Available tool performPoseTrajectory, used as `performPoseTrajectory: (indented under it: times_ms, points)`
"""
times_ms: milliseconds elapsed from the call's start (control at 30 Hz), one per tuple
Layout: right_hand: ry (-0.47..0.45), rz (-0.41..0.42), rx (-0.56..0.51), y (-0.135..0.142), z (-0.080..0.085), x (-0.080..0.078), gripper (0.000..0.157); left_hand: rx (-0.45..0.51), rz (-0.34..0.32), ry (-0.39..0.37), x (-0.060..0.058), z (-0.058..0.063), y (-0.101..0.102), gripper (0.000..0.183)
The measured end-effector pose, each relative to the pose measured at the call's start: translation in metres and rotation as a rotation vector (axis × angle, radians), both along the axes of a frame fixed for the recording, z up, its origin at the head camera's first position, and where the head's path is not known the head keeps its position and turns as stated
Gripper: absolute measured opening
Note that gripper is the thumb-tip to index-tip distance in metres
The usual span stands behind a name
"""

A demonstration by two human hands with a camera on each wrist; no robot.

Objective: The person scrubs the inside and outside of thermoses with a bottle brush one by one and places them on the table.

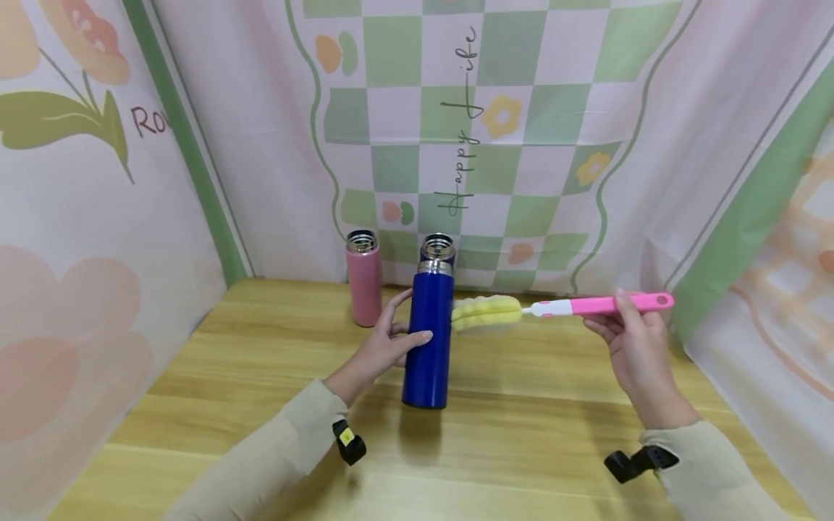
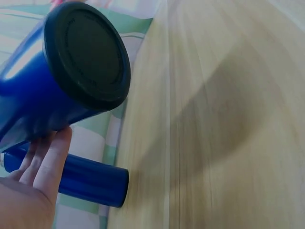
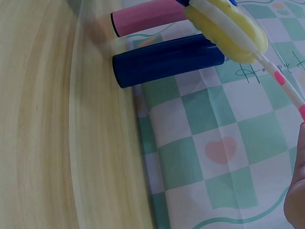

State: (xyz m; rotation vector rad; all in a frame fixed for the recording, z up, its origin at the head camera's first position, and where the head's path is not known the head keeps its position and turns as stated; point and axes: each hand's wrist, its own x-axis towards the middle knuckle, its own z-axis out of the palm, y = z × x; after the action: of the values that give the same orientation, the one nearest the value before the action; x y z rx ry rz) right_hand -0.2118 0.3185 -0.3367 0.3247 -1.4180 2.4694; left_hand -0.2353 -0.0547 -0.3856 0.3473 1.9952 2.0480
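In the head view my left hand (image 1: 384, 344) grips a blue vacuum flask (image 1: 428, 347) round its side, thumb across the front. The flask has a bare metal neck with no lid, and its dark base (image 2: 88, 57) shows in the left wrist view, raised above the table. With my right hand (image 1: 641, 354) I hold a bottle brush by its pink handle (image 1: 593, 305). The brush's yellow sponge head (image 1: 487, 313) points left and overlaps the flask's right edge in the head view. In the right wrist view the sponge head (image 3: 228, 28) hides part of the flasks.
A pink flask (image 1: 365, 289) without a lid stands on the wooden table (image 1: 521, 420), left of my left hand. Another dark blue flask (image 3: 167, 62) stands behind the held one, its open metal neck showing. A checkered cloth (image 1: 449, 116) hangs behind the table.
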Motion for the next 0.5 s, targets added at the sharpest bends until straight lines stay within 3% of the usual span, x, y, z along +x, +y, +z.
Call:
performPoseTrajectory:
  times_ms: [333,500]
  points:
    - [-0.008,-0.037,-0.031,-0.0024,0.0043,-0.0007,0.024,-0.070,-0.018,0.001,0.0031,0.0002,0.0013,0.073]
    - [-0.001,-0.040,-0.019,-0.0045,0.0045,0.0004,0.023,-0.115,-0.006,0.014,0.0059,0.0004,0.0027,0.087]
